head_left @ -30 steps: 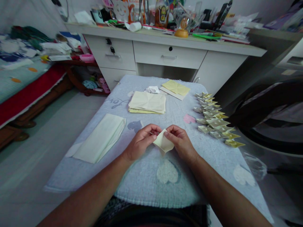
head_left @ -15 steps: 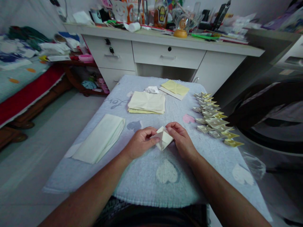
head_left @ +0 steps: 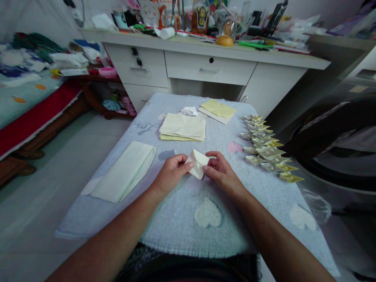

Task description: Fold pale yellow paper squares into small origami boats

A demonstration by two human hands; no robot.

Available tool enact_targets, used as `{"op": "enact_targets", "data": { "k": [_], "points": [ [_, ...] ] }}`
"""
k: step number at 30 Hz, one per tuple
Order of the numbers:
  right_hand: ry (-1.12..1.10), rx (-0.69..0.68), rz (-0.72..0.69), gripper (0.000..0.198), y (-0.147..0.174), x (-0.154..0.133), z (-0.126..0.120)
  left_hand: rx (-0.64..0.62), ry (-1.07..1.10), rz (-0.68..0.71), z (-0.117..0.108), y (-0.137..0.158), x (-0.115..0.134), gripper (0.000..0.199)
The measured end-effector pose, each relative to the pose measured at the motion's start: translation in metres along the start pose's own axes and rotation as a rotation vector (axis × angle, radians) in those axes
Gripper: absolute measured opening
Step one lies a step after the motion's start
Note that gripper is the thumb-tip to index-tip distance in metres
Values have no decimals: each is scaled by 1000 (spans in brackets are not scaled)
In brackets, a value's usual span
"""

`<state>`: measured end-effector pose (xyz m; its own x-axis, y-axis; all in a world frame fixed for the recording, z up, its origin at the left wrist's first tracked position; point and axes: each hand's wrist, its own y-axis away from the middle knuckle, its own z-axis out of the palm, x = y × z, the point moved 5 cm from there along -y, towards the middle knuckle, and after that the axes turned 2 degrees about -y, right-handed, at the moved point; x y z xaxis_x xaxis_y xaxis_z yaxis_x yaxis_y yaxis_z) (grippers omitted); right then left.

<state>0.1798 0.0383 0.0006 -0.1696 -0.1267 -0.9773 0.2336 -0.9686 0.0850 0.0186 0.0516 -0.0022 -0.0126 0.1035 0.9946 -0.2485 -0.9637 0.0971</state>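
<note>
A small cream folded paper [head_left: 197, 163], roughly diamond-shaped with a crease down its face, is held just above the cloth between both hands. My left hand [head_left: 174, 169] pinches its left corner, thumb on top. At its right corner, my right hand [head_left: 221, 169] grips with thumb and fingers. Beyond them lies a stack of creased cream and yellow paper sheets [head_left: 182, 126]. To the left rests a larger folded pale sheet [head_left: 125, 172]. Rows of small folded paper boats [head_left: 266, 150], white and yellow, stand at the right side of the table.
A blue-grey cloth [head_left: 173, 219] with hearts covers the table. Yellow and white sheets [head_left: 217, 109] and a crumpled white tissue [head_left: 189, 111] lie at its far end. Behind stands a white desk [head_left: 205, 70] crowded with items. A front-loading washing machine [head_left: 337, 141] is at the right, a bed [head_left: 32, 94] at the left.
The folded paper has turned and shifted slightly up and left in the hands. My right thumb now presses on its front, near the right corner.
</note>
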Motion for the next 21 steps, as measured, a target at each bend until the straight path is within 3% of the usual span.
{"op": "enact_targets", "data": {
  "k": [5,14,21],
  "points": [
    [-92,-78,42,55,0,4,8,-34,0,14,2,0,0,24],
    [-46,-112,12,29,2,-3,8,-29,-33,20,1,0,3,24],
    [-25,-79,61,35,2,-2,4,-60,23,-2,1,0,1,26]
  ]
}}
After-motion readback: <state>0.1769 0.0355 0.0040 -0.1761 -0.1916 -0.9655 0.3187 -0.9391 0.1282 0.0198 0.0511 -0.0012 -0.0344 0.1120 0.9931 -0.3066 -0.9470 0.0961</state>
